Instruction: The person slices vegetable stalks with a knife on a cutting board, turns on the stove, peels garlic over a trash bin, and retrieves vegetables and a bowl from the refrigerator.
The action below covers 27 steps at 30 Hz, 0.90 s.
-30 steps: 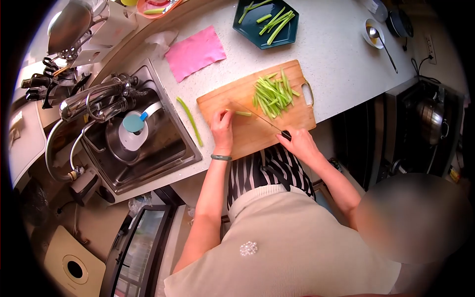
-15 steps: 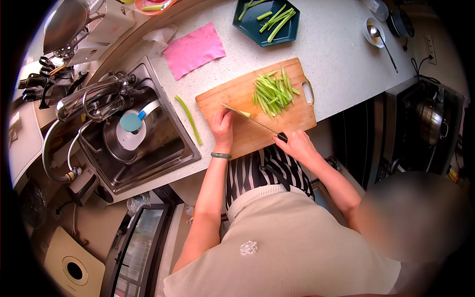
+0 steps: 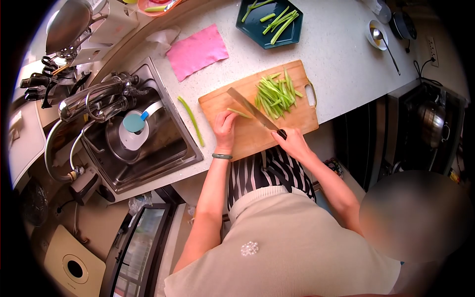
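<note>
Now knife (image 3: 251,108) turned broadside; right grip (image 3: 294,144) clamped on handle (image 3: 282,133), left grip (image 3: 225,130) pinching celery (image 3: 240,113).

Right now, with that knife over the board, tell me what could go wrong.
The left hand steadies a stalk piece near the knife, so a slip might nick its fingers. The cutting board seems to reach the counter's front edge; a hard push could shift it. The loose stalk beside the sink might get knocked in.
</note>
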{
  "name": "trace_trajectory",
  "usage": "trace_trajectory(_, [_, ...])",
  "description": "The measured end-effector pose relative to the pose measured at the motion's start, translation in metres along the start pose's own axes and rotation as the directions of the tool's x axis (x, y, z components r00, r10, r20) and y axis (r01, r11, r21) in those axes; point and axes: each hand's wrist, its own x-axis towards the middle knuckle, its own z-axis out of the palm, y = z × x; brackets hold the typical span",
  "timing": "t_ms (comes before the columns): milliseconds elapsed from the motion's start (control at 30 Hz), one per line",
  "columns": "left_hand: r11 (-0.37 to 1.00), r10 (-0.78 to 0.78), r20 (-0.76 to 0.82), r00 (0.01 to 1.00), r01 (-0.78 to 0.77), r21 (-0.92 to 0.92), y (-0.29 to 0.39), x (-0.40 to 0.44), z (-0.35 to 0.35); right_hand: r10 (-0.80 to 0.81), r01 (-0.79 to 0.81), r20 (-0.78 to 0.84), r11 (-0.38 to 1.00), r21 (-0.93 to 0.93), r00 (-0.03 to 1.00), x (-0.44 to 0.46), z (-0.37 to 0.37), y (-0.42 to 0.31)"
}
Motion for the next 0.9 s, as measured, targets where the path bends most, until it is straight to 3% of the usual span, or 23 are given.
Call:
trace_trajectory(100, [1.0,-0.024,-0.015,1.0,0.024,0.011,-0.002,-0.003,-0.001,-0.039,0.041,0.017,0.989,-0.145,0.999,-0.01,-0.008,-0.013])
trace_trajectory(167, [0.999,-0.033,-0.037,0.999,0.034,0.033,-0.005,-0.004,-0.002,-0.145,0.137,-0.015,0.959,-0.25,0.989,-0.013,-0.006,-0.015])
trace_trajectory(267, [0.998,-0.046,-0.023,0.999,0.047,0.046,-0.009,-0.003,-0.002,-0.109,0.108,0.016,0.938,-0.328,0.994,-0.014,-0.006,-0.02])
trace_trajectory(600, [0.996,-0.074,-0.013,0.997,0.075,0.057,-0.011,-0.004,-0.001,-0.071,0.071,0.009,0.95,-0.305,0.997,0.008,0.023,-0.01])
trace_trajectory(667, [0.995,-0.073,0.004,0.997,0.072,0.067,-0.014,-0.004,-0.002,-0.088,0.089,0.012,0.989,-0.121,0.996,0.014,0.027,-0.007])
trace_trajectory(700, [0.998,-0.055,-0.013,0.998,0.055,0.036,-0.011,-0.002,-0.002,-0.093,0.093,0.002,0.989,-0.117,0.996,0.012,0.027,-0.003])
trace_trajectory(767, [1.0,-0.015,-0.024,1.0,0.015,0.008,-0.009,0.003,-0.003,0.004,0.002,-0.055,0.994,0.105,0.998,0.006,0.022,0.007])
trace_trajectory(900, [0.994,-0.102,-0.046,0.994,0.104,0.037,0.009,0.006,0.011,0.102,-0.077,-0.096,0.969,0.237,0.99,-0.013,0.003,0.021])
